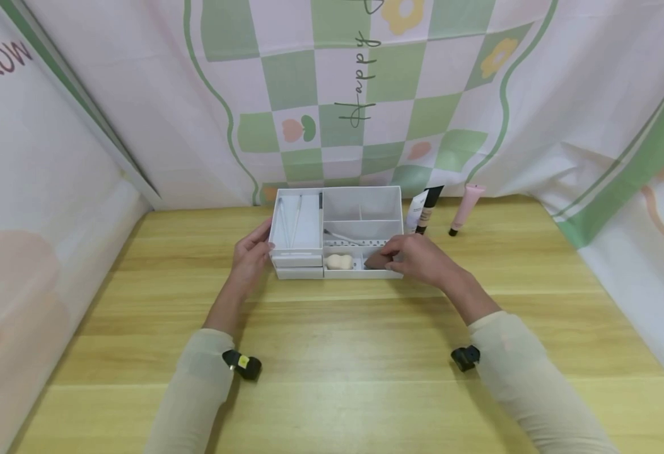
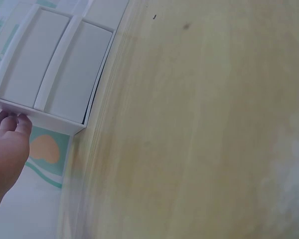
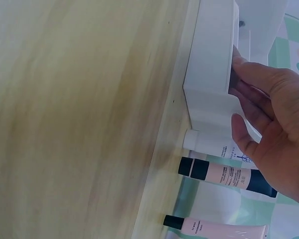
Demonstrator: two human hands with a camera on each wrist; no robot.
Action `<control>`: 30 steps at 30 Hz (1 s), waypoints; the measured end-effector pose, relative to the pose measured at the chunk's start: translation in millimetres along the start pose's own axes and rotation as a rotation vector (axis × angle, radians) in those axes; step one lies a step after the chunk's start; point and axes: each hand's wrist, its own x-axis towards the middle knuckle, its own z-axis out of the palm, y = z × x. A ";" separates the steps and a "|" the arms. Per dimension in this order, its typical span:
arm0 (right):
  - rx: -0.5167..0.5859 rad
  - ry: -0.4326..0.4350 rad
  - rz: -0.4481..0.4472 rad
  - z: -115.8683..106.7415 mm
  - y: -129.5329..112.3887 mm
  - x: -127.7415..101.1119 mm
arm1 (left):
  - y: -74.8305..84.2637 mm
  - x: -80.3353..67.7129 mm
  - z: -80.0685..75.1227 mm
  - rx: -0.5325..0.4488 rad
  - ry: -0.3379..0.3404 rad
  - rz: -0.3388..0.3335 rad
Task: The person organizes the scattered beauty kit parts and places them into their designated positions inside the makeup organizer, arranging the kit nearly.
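Note:
A white desk organizer [image 1: 361, 275] stands against the fabric backdrop. My left hand [image 1: 250, 257] rests against its left side; in the left wrist view that hand [image 2: 7, 149] touches the side wall beside two drawers [image 2: 72, 69]. My right hand [image 1: 422, 257] reaches into the front right compartment, where its fingertips pinch a brown makeup sponge [image 1: 376, 260]. A cream makeup sponge [image 1: 340, 261] lies in the same front section, to the left. From the right wrist, the fingers of my right hand [image 3: 274, 109] dip behind the organizer's wall, which hides most of what they hold.
Thin sticks [image 1: 296, 221] lie on the organizer's top left tray. Right of it stand a white tube [image 1: 415, 211], a black-and-beige tube [image 1: 425, 214] and, farther off, a pink tube [image 1: 466, 208]. Curtain-like fabric borders the wooden table [image 1: 343, 366] at back and sides.

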 end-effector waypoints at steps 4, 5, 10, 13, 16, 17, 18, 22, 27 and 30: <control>-0.026 -0.014 0.025 0.5 -2.6 1.2 | 0.4 -0.6 0.4 -0.003 0.006 0.000; -0.036 -0.020 0.033 0.7 -3.1 1.5 | 0.5 -0.7 0.3 -0.003 0.007 0.000; -0.072 -0.041 0.058 0.9 -5.9 2.3 | 0.5 -1.5 0.0 -0.008 0.006 -0.001; -0.087 -0.046 0.061 1.4 -5.9 2.6 | 0.3 -1.6 -0.2 -0.009 0.003 0.003; -0.094 -0.048 0.061 1.6 -5.6 2.2 | 0.2 -1.4 -0.3 -0.005 -0.002 0.008; -0.094 -0.048 0.059 1.6 -5.5 2.0 | 0.3 -1.3 -0.7 0.001 -0.004 0.008; -0.093 -0.047 0.057 1.5 -5.3 1.8 | 0.3 -1.2 -0.7 0.005 -0.003 0.006; -0.089 -0.047 0.049 1.4 -4.4 1.1 | 0.5 -1.0 -1.1 0.016 -0.003 -0.005; -0.082 -0.043 0.045 1.2 -4.6 0.3 | 1.2 -1.2 0.0 0.003 0.005 -0.008; -0.078 -0.032 0.030 1.3 -4.5 0.0 | 1.5 -1.1 0.5 -0.005 0.012 -0.011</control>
